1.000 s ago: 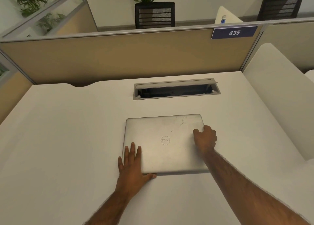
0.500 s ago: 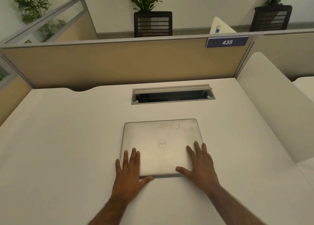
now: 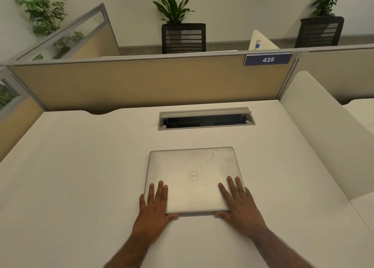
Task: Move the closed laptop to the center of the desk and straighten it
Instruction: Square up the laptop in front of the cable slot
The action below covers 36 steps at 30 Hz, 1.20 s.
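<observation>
A closed silver laptop (image 3: 193, 176) lies flat on the white desk (image 3: 81, 176), in the middle, its edges roughly square with the desk's front. My left hand (image 3: 154, 206) rests flat on the laptop's near left corner, thumb hooked against the front edge. My right hand (image 3: 238, 204) lies flat on the near right corner, its thumb likewise at the front edge. The fingers of both hands are spread on the lid.
An open grey cable tray (image 3: 205, 118) is set in the desk just behind the laptop. A tan partition (image 3: 141, 83) with a blue sign 435 (image 3: 268, 59) borders the back. A white divider (image 3: 323, 130) stands at the right.
My right hand left the laptop's right edge and came down flat onto its near right corner. The laptop has turned slightly and now lies straighter. My left hand stayed put.
</observation>
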Available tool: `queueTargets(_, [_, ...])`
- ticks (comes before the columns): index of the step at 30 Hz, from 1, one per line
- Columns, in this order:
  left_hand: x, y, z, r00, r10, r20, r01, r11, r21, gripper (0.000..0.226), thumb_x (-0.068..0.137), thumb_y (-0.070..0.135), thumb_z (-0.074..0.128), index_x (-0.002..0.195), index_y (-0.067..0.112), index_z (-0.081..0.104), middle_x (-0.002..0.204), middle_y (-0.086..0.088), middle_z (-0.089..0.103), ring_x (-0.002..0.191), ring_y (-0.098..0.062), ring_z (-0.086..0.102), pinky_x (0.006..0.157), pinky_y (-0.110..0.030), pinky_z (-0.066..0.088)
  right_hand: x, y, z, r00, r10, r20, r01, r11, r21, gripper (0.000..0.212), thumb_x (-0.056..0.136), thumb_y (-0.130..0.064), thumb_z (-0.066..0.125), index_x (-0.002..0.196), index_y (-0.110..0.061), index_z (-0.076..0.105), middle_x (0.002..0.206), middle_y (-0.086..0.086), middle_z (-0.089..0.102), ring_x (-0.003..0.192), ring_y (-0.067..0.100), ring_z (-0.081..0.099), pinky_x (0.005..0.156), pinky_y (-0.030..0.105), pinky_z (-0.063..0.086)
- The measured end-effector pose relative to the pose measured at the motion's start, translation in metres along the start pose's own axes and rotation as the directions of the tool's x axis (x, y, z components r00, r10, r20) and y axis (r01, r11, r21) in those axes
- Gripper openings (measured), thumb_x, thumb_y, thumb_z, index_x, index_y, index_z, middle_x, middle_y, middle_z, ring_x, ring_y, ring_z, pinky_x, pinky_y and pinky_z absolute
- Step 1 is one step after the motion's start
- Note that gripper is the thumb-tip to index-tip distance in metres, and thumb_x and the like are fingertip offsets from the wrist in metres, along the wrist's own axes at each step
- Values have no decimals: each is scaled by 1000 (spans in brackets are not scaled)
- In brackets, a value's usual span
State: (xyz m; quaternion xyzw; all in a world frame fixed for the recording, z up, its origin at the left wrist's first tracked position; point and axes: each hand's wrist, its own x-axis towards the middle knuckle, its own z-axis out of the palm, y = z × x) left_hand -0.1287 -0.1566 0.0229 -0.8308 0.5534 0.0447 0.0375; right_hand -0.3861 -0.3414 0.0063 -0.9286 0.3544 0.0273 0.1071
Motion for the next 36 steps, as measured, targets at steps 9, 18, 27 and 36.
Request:
queueTargets(9, [-1, -9, 6, 1000, 15, 18, -16, 1000, 27, 95, 86, 77, 26, 148, 10, 52, 158, -10, 46, 147, -35, 38, 116, -54, 31, -2, 1, -4, 1000, -11, 17, 11, 1000, -17, 101, 84, -88, 23, 165, -30, 9, 169, 4, -15, 154, 33, -20, 126, 53, 9])
queueTargets(18, [-4, -13, 7, 997, 49, -63, -46, 998, 45, 91, 90, 74, 38, 154, 11, 41, 163, -10, 34, 155, -19, -25, 119, -46, 2, -8, -8, -16, 996, -31, -85, 23, 995, -95, 88, 86, -77, 51, 152, -19, 51, 162, 16, 39, 150, 34, 17, 115, 49, 9])
queueTargets(27, [-5, -8, -28, 998, 47, -43, -49, 998, -27, 78, 102, 60, 13, 131, 14, 69, 145, -6, 58, 149, -20, 29, 115, -37, 8, -7, -10, -23, 1000, 20, -17, -22, 994, -104, 80, 86, -77, 47, 142, -23, 63, 151, 10, 56, 143, 27, 30, 116, 45, 6])
queueTargets(36, [71, -20, -129, 980, 47, -192, -54, 998, -31, 91, 94, 73, 4, 162, 14, 19, 168, -3, 0, 158, -30, 3, 120, -38, -14, 67, -13, -122, 986, -10, -165, -14, 989, -144, 91, 91, -84, 9, 164, -31, 14, 171, 5, 7, 158, 31, 1, 120, 47, -14])
